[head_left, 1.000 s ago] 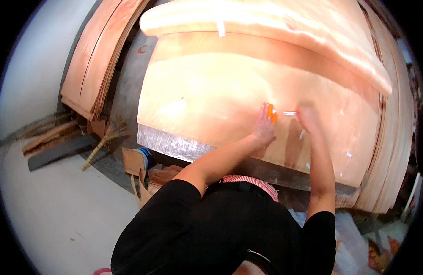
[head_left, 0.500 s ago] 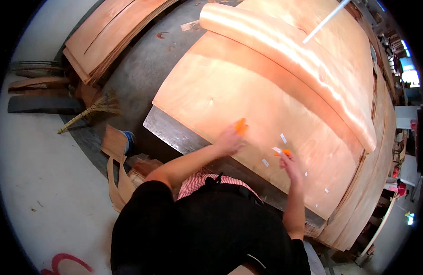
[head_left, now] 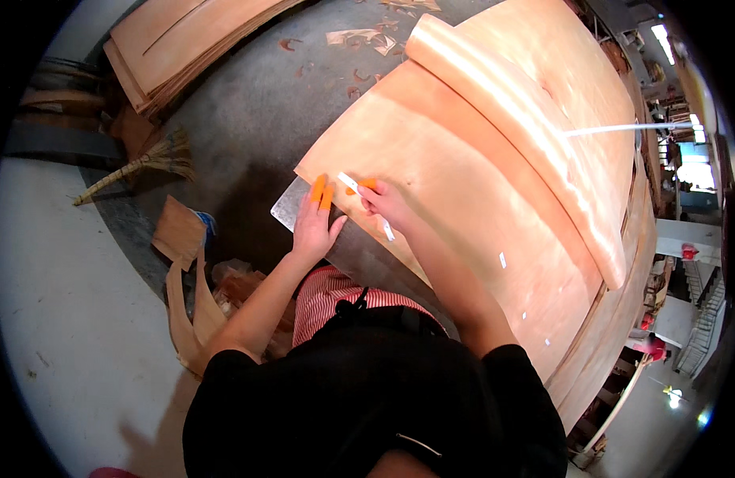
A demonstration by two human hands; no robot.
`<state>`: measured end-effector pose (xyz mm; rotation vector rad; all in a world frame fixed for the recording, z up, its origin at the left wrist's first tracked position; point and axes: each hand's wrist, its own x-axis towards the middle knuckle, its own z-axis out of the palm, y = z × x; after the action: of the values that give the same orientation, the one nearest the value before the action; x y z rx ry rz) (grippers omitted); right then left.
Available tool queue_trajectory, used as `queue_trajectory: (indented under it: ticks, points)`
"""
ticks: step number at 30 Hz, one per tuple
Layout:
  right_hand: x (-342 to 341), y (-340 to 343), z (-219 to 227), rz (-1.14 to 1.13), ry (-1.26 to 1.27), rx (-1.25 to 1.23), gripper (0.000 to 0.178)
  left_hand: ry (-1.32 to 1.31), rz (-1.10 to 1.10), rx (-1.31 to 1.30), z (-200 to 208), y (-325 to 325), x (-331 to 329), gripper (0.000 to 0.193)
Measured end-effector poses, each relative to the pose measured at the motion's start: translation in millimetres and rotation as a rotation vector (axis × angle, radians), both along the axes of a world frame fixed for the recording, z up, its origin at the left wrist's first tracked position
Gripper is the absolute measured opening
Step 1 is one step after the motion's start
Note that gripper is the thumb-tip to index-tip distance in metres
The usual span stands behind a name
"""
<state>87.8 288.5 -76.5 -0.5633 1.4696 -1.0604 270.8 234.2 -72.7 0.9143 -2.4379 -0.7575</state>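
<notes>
A large sheet of thin wood veneer (head_left: 431, 151) spreads before me, its far side curled over into a roll (head_left: 515, 99). My left hand (head_left: 312, 229) lies flat with fingers stretched at the sheet's near-left corner, over a grey metal plate (head_left: 286, 205). Orange covers (head_left: 327, 196) sit on two of its fingers. Just right of it, my right hand (head_left: 387, 204) is closed in a pinch on a small white strip (head_left: 347, 182); orange shows at its fingertips too. Another white piece (head_left: 388, 231) shows just below this hand; whether it is held is unclear.
Small white patches (head_left: 502, 260) dot the sheet to the right. A veneer stack (head_left: 168, 48) stands at far left, with a straw broom (head_left: 136, 167) near it on the floor. Veneer offcuts (head_left: 179, 231) lie left of me, and scraps (head_left: 359, 37) litter the floor beyond.
Both hands have moved left to the sheet's near-left corner, the right one travelling farther and carrying the white strip. My left hand now lies flat. The view has shifted.
</notes>
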Motion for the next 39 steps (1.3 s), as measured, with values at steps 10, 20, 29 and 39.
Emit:
queue_trajectory:
  ticks: [10, 20, 29, 39]
  points:
    - [-5.3, -13.6, -22.6, 0.198, 0.135, 0.252, 0.016, -0.291, -0.199, -0.101, -6.6, -16.1, -15.0, 0.076]
    - [-60.1, -41.3, 31.0, 0.549, 1.063, 0.353, 0.017, -0.434, -0.249, -0.176, 4.2, -23.6, -20.7, 0.075]
    - [-63.7, -62.3, -22.9, -0.109, 0.293, 0.312, 0.021, -0.259, -0.258, -0.011, -15.3, -74.8, -96.6, 0.068]
    - [-76.0, -55.9, -9.0, 0.433, 1.353, 0.323, 0.014, -0.458, -0.352, -0.169, -18.9, -73.0, -115.4, 0.081]
